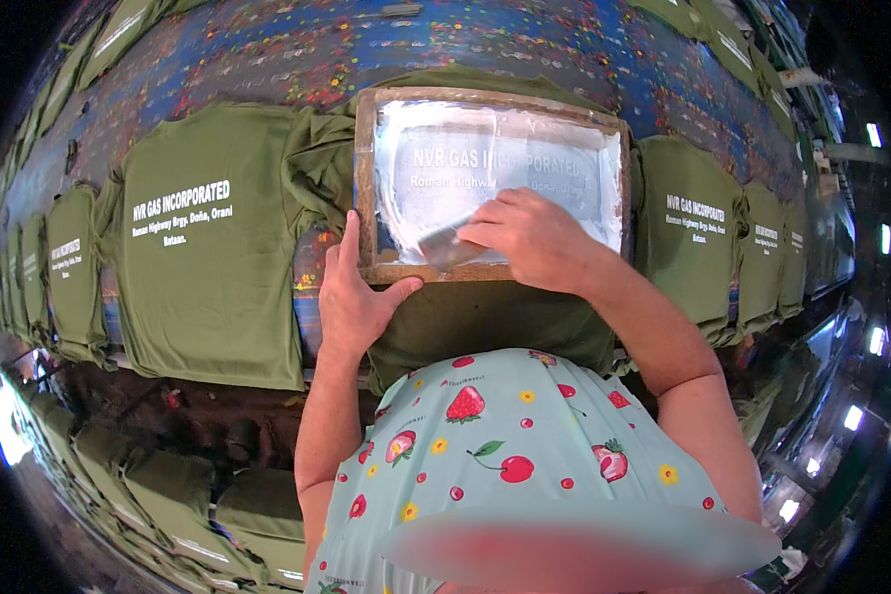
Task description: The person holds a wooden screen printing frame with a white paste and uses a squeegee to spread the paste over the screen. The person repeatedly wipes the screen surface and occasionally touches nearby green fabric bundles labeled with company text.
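Frame: one wooden screen frame, lying flat on an olive shirt on the long table; its mesh is smeared with white ink.
Left hand: spread fairly wide, pressing the frame's near-left corner, forefinger up along the left rail, thumb along the near rail.
Right hand: fingers curled narrow, gripping a grey squeegee and resting on the mesh.
Squeegee: one, just inside the frame's near rail, toward its middle, blade touching the inked mesh.
Shirts left of frame: three olive shirts with white print can be counted, the nearest overlapping the frame's left edge; farther ones blur toward the rim.
Shirts right of frame: two printed shirts show clearly, the first just beside the frame.
Below table: more folded olive shirts, too dim to count.
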The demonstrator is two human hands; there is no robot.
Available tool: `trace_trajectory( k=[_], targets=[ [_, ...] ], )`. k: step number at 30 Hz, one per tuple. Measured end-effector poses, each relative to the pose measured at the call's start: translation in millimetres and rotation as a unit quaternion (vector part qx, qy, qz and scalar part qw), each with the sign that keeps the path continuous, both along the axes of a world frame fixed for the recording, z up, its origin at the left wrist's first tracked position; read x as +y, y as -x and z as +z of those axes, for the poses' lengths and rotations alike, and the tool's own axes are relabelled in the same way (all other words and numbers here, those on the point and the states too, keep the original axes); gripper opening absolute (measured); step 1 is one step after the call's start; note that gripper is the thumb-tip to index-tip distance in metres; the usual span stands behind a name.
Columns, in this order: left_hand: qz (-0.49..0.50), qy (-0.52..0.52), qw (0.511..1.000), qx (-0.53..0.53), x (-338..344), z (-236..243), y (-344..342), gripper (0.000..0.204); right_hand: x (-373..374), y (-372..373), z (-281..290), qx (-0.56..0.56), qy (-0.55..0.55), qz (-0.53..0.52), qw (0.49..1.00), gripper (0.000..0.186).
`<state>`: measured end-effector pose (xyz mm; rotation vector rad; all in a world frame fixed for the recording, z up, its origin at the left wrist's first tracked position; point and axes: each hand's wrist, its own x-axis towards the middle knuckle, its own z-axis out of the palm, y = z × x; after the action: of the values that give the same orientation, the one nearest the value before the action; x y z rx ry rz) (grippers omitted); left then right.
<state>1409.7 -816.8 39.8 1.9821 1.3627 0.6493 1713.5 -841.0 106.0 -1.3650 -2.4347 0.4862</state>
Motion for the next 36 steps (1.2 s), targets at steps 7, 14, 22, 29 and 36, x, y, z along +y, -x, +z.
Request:
trace_trajectory(
  k=[7,14,22,29,36],
  targets=[
    [0.012,0.038,0.999,0.025,-1,7,-4,0.125,38,-105,6,-0.056,0.059,-0.093,0.992,0.035],
    [-0.002,0.013,1.000,0.007,-1,8,-8,0.126,50,-91,-23,-0.022,-0.065,-0.140,0.988,0.040],
    [0.003,0.040,0.999,0.013,-1,7,-8,0.126,-33,-82,3,0.010,0.034,-0.049,0.998,0.037],
    [0.006,0.042,0.999,0.025,-1,8,-11,0.126,30,-168,-2,0.001,-0.019,-0.138,0.990,0.040],
    [0.004,0.066,0.998,-0.011,1,-1,-7,0.129,24,-176,-20,0.007,-0.073,-0.163,0.984,0.038]
  ],
)
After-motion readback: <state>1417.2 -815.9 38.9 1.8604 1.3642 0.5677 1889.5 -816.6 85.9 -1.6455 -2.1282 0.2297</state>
